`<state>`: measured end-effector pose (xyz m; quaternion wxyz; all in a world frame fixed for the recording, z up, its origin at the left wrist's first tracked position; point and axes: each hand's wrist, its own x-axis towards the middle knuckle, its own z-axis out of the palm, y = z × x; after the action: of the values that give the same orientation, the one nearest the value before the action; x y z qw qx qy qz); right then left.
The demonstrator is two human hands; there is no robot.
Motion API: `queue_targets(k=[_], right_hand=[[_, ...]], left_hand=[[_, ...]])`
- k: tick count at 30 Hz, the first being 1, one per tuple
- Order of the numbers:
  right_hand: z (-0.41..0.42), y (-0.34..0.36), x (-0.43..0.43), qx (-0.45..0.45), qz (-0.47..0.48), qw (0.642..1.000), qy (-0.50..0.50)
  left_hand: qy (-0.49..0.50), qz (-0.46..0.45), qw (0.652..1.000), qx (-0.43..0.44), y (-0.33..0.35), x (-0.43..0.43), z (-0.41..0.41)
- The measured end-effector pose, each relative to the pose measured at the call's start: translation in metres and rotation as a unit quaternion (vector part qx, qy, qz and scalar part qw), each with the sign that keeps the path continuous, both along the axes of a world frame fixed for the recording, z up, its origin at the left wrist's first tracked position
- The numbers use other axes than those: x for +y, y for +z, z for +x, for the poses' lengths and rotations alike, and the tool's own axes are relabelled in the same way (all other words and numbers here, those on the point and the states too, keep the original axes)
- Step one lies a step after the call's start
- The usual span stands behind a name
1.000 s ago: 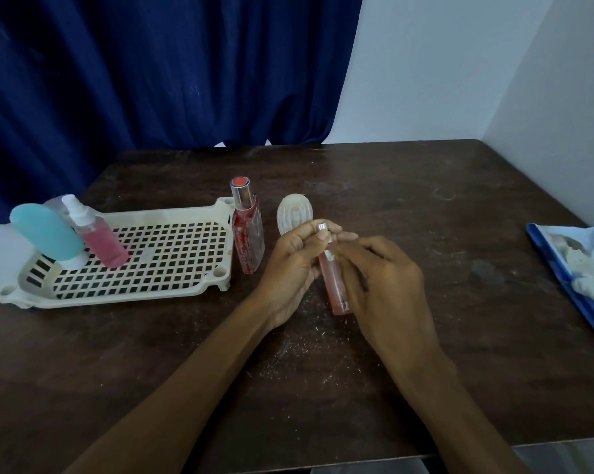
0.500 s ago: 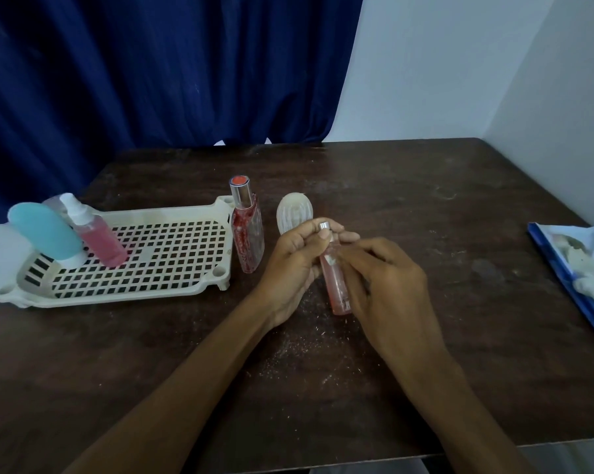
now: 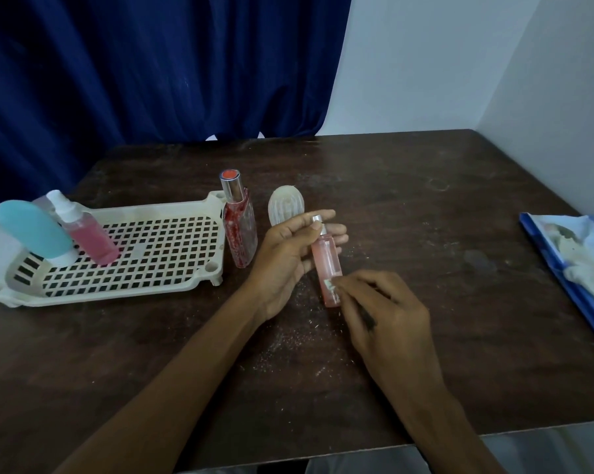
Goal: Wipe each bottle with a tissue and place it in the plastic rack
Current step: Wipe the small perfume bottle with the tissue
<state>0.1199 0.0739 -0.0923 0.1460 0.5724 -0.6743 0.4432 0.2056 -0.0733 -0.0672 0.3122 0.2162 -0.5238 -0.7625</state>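
Pink slim bottle (image 3: 327, 265) is held over the worktop (image 3: 425, 206), right of the rack (image 3: 118, 297): the left hand (image 3: 285, 254) grips its capped top, the right hand (image 3: 388, 313) pinches a tissue scrap (image 3: 329, 286) against its lower end.

Matt wooden table (image 3: 391, 206); perforated plastic rack (image 3: 172, 213); blue cloth curtain (image 3: 152, 70).

The left hand (image 3: 288, 254) grips the pink bottle (image 3: 325, 258) near its cap, fingers curled behind it. The right hand (image 3: 388, 316), fingers bunched, pinches a tissue scrap (image 3: 329, 285) against the bottle's lower end.
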Motion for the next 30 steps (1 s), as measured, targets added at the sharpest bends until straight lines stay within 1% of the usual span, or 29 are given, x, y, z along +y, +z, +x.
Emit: queue_targets(k=[6, 12, 16, 21, 24, 30], right_hand=[[0.002, -0.001, 0.003, -0.008, -0.011, 1.000, 0.011], [-0.003, 0.008, 0.011, -0.139, -0.044, 0.988, -0.052], [-0.003, 0.008, 0.011, -0.167, -0.040, 0.984, -0.051], [-0.003, 0.009, 0.006, -0.141, -0.010, 0.990, -0.014], [-0.003, 0.014, -0.003, -0.104, 0.004, 0.995, -0.006], [0.005, 0.018, -0.015, -0.028, 0.001, 1.000, 0.004]], left_hand=[[0.015, -0.022, 1.000, -0.003, 0.002, 0.002, 0.001], [0.002, -0.009, 1.000, 0.011, 0.002, -0.001, 0.002], [0.010, -0.001, 1.000, 0.012, 0.001, -0.001, 0.001], [0.013, -0.014, 1.000, 0.013, 0.001, 0.000, 0.000], [0.010, -0.023, 1.000, 0.018, 0.001, 0.001, 0.001], [-0.002, -0.036, 0.999, 0.029, 0.003, 0.003, 0.001]])
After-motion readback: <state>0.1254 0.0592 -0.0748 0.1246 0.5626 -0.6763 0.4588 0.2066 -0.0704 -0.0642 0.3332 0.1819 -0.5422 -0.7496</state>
